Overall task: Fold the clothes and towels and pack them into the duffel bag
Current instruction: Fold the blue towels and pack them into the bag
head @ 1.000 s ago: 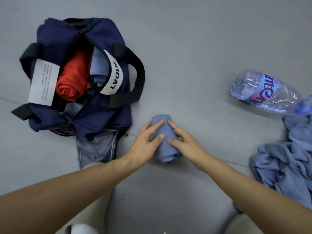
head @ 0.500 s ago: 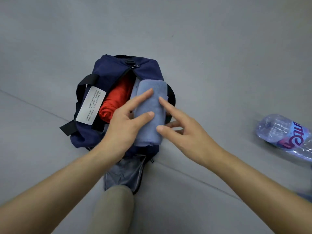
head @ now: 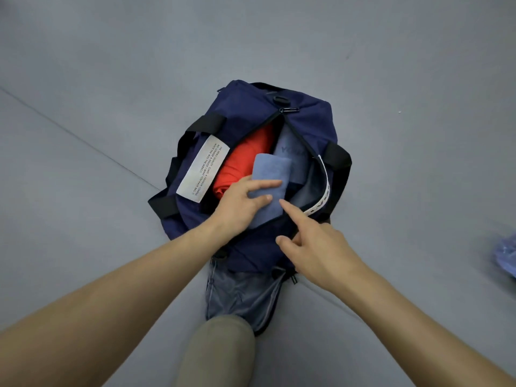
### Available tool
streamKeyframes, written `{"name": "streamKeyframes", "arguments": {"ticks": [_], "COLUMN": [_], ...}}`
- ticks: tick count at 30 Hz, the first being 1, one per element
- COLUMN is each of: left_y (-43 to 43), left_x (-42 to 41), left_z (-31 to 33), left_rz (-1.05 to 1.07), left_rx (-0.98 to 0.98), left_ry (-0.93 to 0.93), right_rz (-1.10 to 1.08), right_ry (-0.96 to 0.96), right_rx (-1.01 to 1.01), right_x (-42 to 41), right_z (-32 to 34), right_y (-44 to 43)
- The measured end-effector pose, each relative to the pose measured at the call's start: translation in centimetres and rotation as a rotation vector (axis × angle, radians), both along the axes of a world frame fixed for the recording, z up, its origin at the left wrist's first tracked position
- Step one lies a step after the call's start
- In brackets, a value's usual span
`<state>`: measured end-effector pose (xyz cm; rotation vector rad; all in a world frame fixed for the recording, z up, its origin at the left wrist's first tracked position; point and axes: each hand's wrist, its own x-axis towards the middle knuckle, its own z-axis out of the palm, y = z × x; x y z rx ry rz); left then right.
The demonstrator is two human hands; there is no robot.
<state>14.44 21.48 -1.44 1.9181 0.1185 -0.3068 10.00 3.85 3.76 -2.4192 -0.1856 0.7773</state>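
Note:
The navy duffel bag [head: 245, 113] lies open on the floor in front of me. Inside it sit a rolled red garment [head: 243, 160] and a folded pale blue garment [head: 290, 146] with lettering. A rolled blue towel [head: 272, 170] lies in the opening between them, its near end over the bag's edge. My left hand [head: 243, 203] holds the roll from the left, fingers laid over it and thumb hidden. My right hand [head: 315, 247] is at the bag's near edge, its straight index finger touching the towel's near right side.
A white label [head: 203, 169] hangs on the bag's left flap, and black handles [head: 337, 160] lie at both sides. The bag's grey end pocket [head: 243, 297] gapes toward my knee [head: 217, 347]. Blue cloth [head: 505, 255] shows at the right edge. Grey floor mats surround the bag.
Both hands lifted the rolled blue towel off the floor and carried it left to the bag. It now lies lower in the opening, beside the red garment. The view has shifted so the bottle is out of sight.

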Motion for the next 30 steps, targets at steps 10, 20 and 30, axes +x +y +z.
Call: {"name": "streamKeyframes", "arguments": {"ticks": [10,20,30], "left_y": [1.3,-0.6,-1.1], "left_x": [-1.5,0.3,0.6], "left_z": [-0.9,-1.9,-2.0], "left_rz": [-0.261,-0.247,-0.264], "left_rx": [0.028,0.059,0.068], "left_ry": [0.287,0.240,0.184], "right_rz": [-0.133,-0.217,-0.305], "right_ry": [-0.073,-0.173,-0.165], "right_rx": [-0.044,0.036,0.187], "right_x": [-2.0,-2.5,-3.2], "right_z": [-1.0,0.4,1.2], "right_y": [-0.7,-1.6,-2.4]}}
